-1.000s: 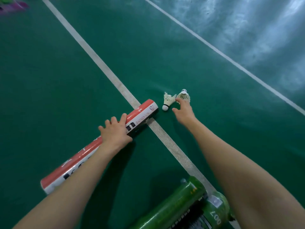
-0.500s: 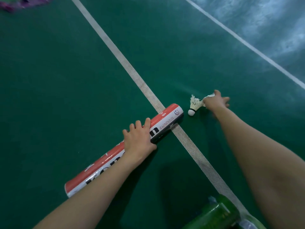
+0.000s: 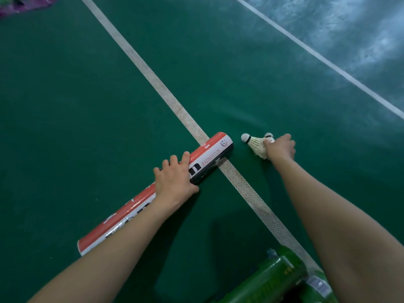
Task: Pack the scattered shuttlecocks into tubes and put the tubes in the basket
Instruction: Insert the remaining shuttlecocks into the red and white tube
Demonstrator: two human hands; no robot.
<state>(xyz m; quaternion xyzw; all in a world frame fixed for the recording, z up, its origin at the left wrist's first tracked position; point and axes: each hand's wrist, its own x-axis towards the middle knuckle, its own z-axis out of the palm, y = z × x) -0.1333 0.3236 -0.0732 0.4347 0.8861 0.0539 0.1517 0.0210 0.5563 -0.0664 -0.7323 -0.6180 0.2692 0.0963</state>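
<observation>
"Shuttlecocks [image 3: 256,145]: where do we find them from the head camera?"

"We see two white ones bunched in the right hand [image 3: 281,147], just right of the broad white line [image 3: 166,90] on the green floor [image 3: 87,106]. One points its round tip left, toward the tube. The other's tip peeps out above the knuckles. We cannot tell whether they touch the floor."

"And how do our hands sit?"

"They are apart. The right hand curls over the feather skirts. The left hand [image 3: 175,178] wraps over the red-and-white tube [image 3: 209,154]. That tube lies on the floor, slanting from lower left to upper right. Its far end crosses the broad line and stops just beside the shuttlecocks, not touching them."

"What else do we see?"

"Green tubes [image 3: 273,278] lie at the bottom edge, beside our right forearm. A thinner white line [image 3: 317,55] crosses the upper right. A blurred purple object [image 3: 26,5] sits in the top left corner."
</observation>
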